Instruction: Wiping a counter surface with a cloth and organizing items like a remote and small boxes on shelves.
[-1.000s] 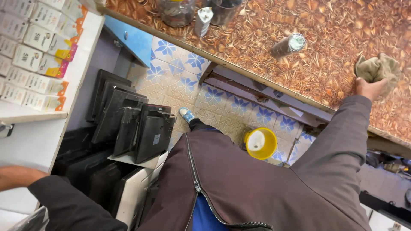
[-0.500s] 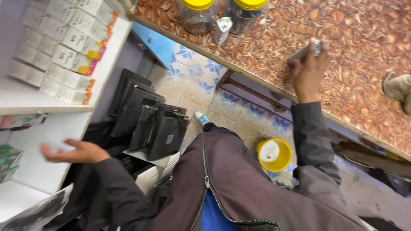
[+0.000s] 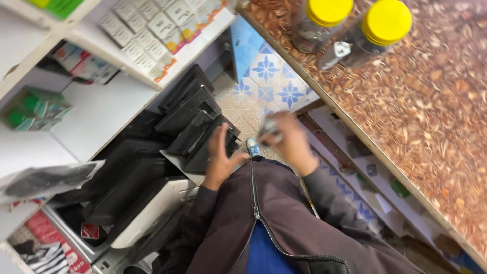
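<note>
Small can (image 3: 270, 128): silvery-grey, cylinder shape, blurred. Held in right hand (image 3: 289, 144), fingers wrapped round its lower part, top end poking out toward upper left, tilted. Carried in air in front of chest, off counter, over tiled floor. Label details too blurred to tell.

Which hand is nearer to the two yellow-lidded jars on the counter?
Right. The right hand, holding a small grey object, is below the jars; the left hand is farther away, over the black devices.
</note>
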